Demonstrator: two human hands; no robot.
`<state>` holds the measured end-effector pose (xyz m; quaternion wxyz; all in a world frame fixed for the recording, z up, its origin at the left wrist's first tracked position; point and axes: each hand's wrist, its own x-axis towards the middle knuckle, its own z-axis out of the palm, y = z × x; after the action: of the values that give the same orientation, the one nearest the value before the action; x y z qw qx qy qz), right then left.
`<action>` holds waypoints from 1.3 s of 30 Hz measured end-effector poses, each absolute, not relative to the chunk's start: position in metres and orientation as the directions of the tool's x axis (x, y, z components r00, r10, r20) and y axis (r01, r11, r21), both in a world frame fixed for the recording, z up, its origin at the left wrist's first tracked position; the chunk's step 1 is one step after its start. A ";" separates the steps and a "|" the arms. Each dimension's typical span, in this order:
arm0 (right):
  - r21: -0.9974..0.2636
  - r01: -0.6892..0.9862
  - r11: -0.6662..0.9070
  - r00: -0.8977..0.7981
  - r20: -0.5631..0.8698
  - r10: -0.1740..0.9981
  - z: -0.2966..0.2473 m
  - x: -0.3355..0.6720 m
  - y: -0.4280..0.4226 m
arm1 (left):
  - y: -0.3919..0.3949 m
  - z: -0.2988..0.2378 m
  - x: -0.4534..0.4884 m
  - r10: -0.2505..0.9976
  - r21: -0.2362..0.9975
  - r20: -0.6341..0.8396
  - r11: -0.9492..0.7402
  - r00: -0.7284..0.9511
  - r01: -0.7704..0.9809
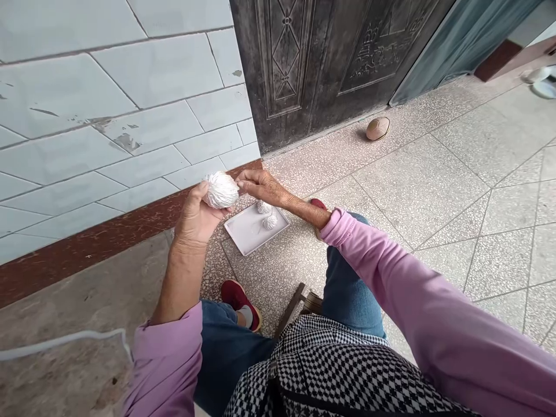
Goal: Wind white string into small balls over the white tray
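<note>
My left hand (197,217) is closed around a white ball of thread (220,190), held up in front of the tiled wall. My right hand (259,184) pinches something fine at the ball's right side, likely the thread end, too thin to make out. Below the hands a white square tray (243,234) lies on the floor with two smaller white thread balls (267,214) on it. Both arms wear pink sleeves.
A pale tiled wall (108,116) with a red-brown skirting stands at left, a dark carved door (321,58) behind. A brown oval object (377,128) lies by the door. My red shoes (238,298), a stool edge (299,301) and a white cord (65,341) are nearby.
</note>
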<state>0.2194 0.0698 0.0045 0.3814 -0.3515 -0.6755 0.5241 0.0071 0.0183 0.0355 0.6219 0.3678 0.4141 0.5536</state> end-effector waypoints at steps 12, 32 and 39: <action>-0.932 0.296 0.209 -0.424 0.068 0.903 0.037 0.228 0.048 | 0.024 0.030 -0.003 0.999 0.951 -0.040 0.046 0.025 -0.307; -0.661 0.518 0.543 -0.709 0.024 0.705 0.041 0.197 0.017 | 0.034 -0.007 0.002 0.955 0.965 0.033 -0.107 -0.293 -0.240; -0.880 0.306 0.364 -0.462 0.197 0.865 0.055 0.230 0.052 | 0.025 -0.002 0.012 0.999 0.967 -0.027 0.015 -0.043 -0.255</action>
<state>0.2296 0.0519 0.0546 0.3426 -0.3895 -0.7514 0.4079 0.0124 0.0251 -0.0021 0.5536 0.4148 0.4484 0.5660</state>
